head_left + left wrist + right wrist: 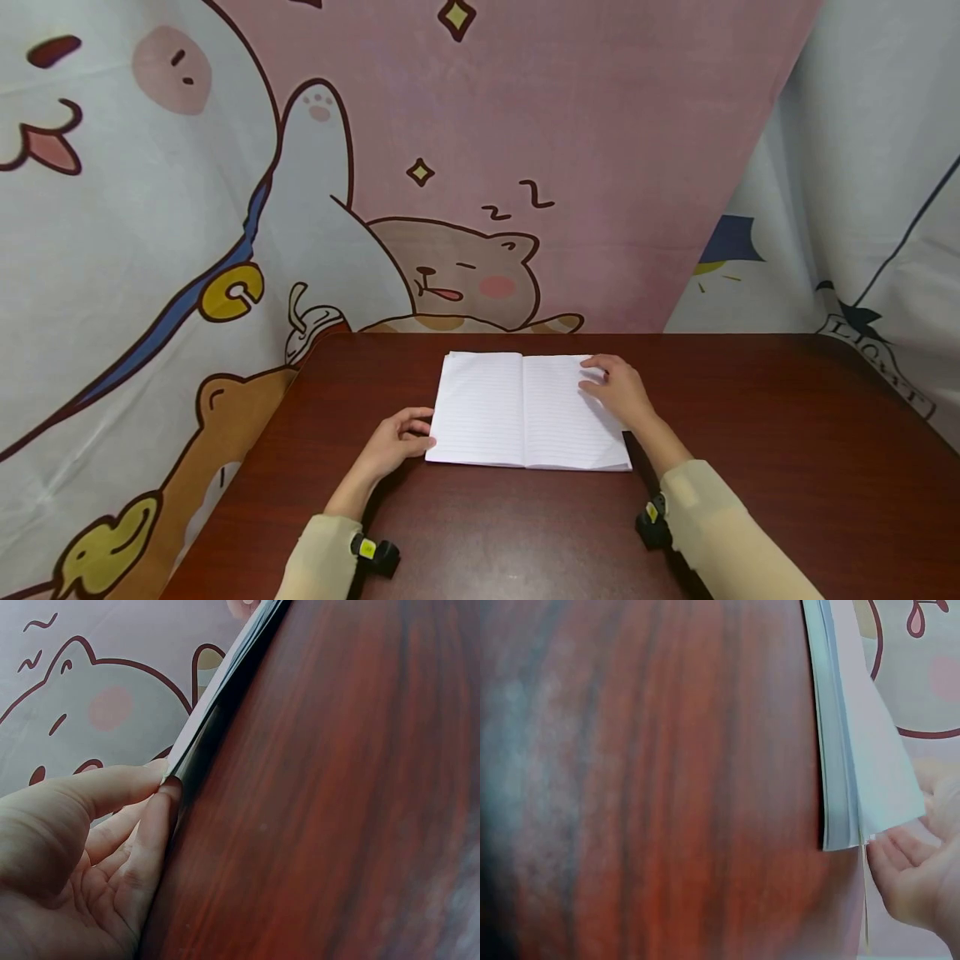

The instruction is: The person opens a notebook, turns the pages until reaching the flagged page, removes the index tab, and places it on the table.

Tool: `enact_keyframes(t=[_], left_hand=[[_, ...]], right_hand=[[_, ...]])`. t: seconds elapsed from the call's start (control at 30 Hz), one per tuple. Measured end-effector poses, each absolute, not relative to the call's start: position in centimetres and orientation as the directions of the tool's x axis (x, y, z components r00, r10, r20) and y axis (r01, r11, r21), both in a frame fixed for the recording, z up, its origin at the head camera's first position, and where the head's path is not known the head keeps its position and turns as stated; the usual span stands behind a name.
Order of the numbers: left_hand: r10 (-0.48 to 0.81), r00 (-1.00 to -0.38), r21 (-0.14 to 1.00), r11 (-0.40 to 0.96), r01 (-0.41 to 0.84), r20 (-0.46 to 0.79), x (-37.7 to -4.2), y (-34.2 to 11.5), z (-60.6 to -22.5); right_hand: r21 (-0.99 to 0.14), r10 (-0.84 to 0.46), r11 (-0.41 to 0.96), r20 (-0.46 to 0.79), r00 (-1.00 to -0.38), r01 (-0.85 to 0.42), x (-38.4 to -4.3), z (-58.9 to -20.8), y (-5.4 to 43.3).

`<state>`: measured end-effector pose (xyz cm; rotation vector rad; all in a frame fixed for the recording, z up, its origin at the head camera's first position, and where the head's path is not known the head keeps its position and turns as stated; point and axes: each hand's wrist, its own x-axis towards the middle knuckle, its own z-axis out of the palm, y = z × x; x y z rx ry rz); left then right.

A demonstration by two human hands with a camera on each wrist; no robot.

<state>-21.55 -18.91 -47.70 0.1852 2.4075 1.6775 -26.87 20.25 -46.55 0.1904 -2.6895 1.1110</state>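
Note:
An open notebook (480, 417) with lined white pages lies on the table. At its left edge my left hand (393, 442) pinches the cover and pages, thumb on top and fingertips underneath; the left wrist view shows the thumb (127, 787) right at the edge. Over the upper right of the right-hand page is my right hand (618, 392), its thumb and fingers bent at the paper. A single page (885, 765) bows up from the stack in the right wrist view, with the right fingers (900, 851) at its edge. The page partly hides the right thumb.
The notebook rests on a dark reddish-brown wooden table (750, 467). Behind the table hangs a pink and white cartoon cloth (622, 167); another pale cloth (877, 208) hangs at the right. Both forearms, in cream sleeves (322, 554), carry black wrist cameras.

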Motion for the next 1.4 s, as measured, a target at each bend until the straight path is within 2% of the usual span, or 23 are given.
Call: enact_keyframes(t=[0.23,0.47,0.7,1.13,1.4], left_hand=[[0.233,-0.968,0.937,0.348,-0.006,-0.093,-21.41,-18.99,-47.50],[0.244,-0.966,0.939,0.343,0.003,-0.086,-21.28,-18.87,-47.31],[0.246,-0.965,0.942,0.337,0.002,-0.086,-21.33,-18.95,-47.56],[0.249,-0.965,0.940,0.341,0.011,-0.079,-21.31,-18.97,-47.50],[0.251,-0.965,0.940,0.342,0.011,-0.080,-21.36,-19.04,-47.53]], right_hand=[[-0.651,0.026,0.753,0.182,-0.983,-0.101,-26.85,-46.43,20.71],[-0.613,0.024,0.788,0.124,-0.992,-0.058,-27.02,-46.51,20.86],[-0.624,0.033,0.781,0.075,-0.997,-0.021,-26.96,-46.47,20.86],[-0.750,0.140,0.660,0.174,-0.975,-0.039,-26.45,-46.32,20.56],[-0.763,0.162,0.640,0.242,-0.957,-0.085,-26.24,-46.07,20.32]])
